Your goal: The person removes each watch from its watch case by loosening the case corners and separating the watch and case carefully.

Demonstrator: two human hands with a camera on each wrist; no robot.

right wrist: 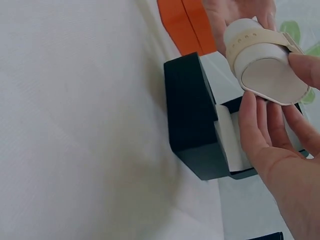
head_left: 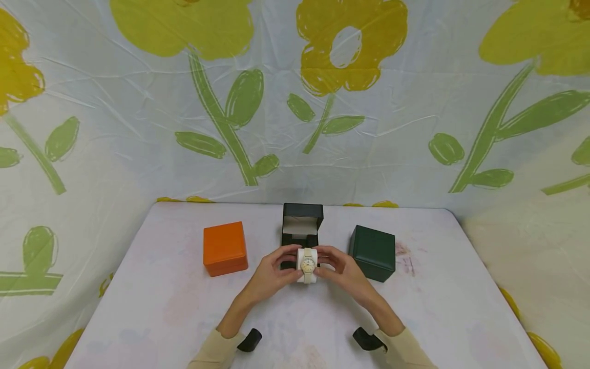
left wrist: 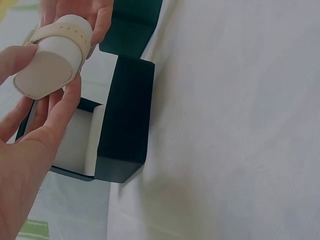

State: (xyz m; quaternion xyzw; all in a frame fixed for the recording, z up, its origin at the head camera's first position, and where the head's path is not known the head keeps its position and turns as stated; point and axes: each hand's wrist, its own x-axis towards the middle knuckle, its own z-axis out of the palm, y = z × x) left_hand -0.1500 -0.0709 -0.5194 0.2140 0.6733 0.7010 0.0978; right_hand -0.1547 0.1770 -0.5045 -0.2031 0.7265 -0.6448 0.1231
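Note:
A cream-strapped wristwatch (head_left: 308,265) with a pale round dial is wrapped around a white watch cushion (left wrist: 45,75). My left hand (head_left: 272,274) grips one end of the cushion between thumb and fingers, and my right hand (head_left: 345,271) grips the other end. The dial faces up toward the head camera. Just behind the hands stands a dark watch box (head_left: 302,210), its lid raised and its pale lining showing. In both wrist views the cushion is held above this box, apart from it. The box's front is partly hidden by the hands in the head view.
An orange box (head_left: 225,249) with its lid down sits to the left on the white-covered table (head_left: 175,307). On the right is a dark green box (head_left: 373,252), also closed. A flower-printed cloth (head_left: 392,133) hangs behind the table. Black bands (head_left: 250,340) are at both sleeves.

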